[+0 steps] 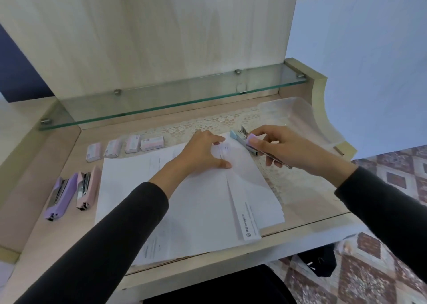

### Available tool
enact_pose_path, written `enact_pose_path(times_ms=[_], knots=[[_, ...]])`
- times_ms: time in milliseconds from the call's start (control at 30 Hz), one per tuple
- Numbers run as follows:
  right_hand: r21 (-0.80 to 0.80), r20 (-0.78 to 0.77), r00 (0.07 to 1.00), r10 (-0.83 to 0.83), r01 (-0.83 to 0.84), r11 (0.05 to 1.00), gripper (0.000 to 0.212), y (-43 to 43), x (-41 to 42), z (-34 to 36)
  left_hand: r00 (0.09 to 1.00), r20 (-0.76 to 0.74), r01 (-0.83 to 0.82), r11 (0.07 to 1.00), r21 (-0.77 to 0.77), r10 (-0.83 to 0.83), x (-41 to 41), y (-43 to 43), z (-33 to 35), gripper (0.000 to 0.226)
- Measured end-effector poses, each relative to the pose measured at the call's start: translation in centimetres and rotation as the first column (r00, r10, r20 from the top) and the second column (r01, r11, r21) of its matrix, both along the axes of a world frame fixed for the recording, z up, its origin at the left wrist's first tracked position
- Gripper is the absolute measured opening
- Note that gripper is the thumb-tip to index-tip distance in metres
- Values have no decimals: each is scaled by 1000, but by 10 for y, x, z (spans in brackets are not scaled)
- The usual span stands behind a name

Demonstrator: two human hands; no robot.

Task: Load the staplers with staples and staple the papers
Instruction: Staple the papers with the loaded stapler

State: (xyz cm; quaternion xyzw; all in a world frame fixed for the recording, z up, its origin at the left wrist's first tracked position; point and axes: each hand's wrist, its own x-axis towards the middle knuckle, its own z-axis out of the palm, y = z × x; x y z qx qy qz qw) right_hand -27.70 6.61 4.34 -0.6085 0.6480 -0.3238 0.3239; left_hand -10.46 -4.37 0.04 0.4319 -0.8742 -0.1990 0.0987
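- Stapler position: blue stapler (242,139) sits at the far right corner of the papers (208,199), nose at the paper edge. Cannot tell whether the corner is already inside its mouth.
- Long axis: diagonal, from the nose at that corner back toward the near right, off the papers.
- Right hand (284,149): fingers wrapped round the stapler body, thumb on top near the nose.
- Left hand (201,152): flat and spread, pressing the papers down just left of the stapler nose.
- Judgement: the squeeze falls to the right hand, since the left only pins the sheets. The nose probably needs to slide further over the corner.
- Purple stapler (61,195) and pink stapler (86,187) lie side by side left of the papers.
- Staple boxes (129,145) stand in a row behind the papers' far left edge.
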Motion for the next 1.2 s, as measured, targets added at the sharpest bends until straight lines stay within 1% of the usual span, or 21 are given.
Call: enact_pose_path(times_ms=[67, 133, 200, 300, 433, 500, 533, 600, 667, 733, 833, 967, 1100, 1200], knots=[[-19, 0, 1000, 7, -7, 1000, 27, -3, 4, -4, 999, -44, -13, 1000, -2, 13, 1, 1, -2, 66], [-45, -34, 999, -1, 0, 999, 30, -7, 7, -8, 995, -102, -15, 1000, -1, 15, 3, 3, -3, 54], [-66, -63, 998, -13, 9, 998, 31, -12, 9, -10, 985, -173, -7, 999, 39, 13, 7, 5, -1, 46], [-83, -72, 997, -17, 11, 996, 34, -20, 12, -11, 976, -217, -7, 995, 101, 29, 13, 7, 0, 51], [-93, -126, 991, -34, 22, 995, 37, -31, 15, -12, 980, -175, -67, 989, 128, 90, 18, 9, -5, 67], [-91, -115, 993, -34, 24, 996, 35, -33, 16, -13, 982, -147, -102, 991, 90, 115, 19, 10, -6, 72], [-86, -116, 993, -30, 20, 996, 34, -34, 16, -13, 982, -150, -107, 992, 67, 117, 19, 11, -7, 70], [-73, -134, 991, -22, 13, 997, 30, -35, 15, -15, 980, -178, -86, 996, 39, 92, 20, 12, -9, 59], [-61, -143, 990, -23, 14, 998, 27, -36, 15, -18, 978, -200, -60, 998, 12, 61, 20, 12, -14, 42], [-53, -130, 991, -22, 15, 999, 26, -35, 14, -20, 964, -255, -78, 997, 5, 76, 21, 11, -19, 36], [-44, -138, 990, -14, 8, 999, 24, -34, 14, -23, 927, -362, -108, 994, -3, 100, 21, 11, -23, 39], [-46, -119, 993, -6, 0, 999, 28, -34, 13, -21, 888, -454, -118, 989, -83, 68, 24, 13, -18, 44], [-92, -108, 994, 25, -35, 995, 30, -33, 15, -11, 871, -491, -91, 972, -215, -27, 26, 13, -2, 50], [-103, -28, 998, 48, -51, 993, 28, -32, 20, 1, 867, -485, -39, 955, -296, -115, 27, 14, 11, 50]])
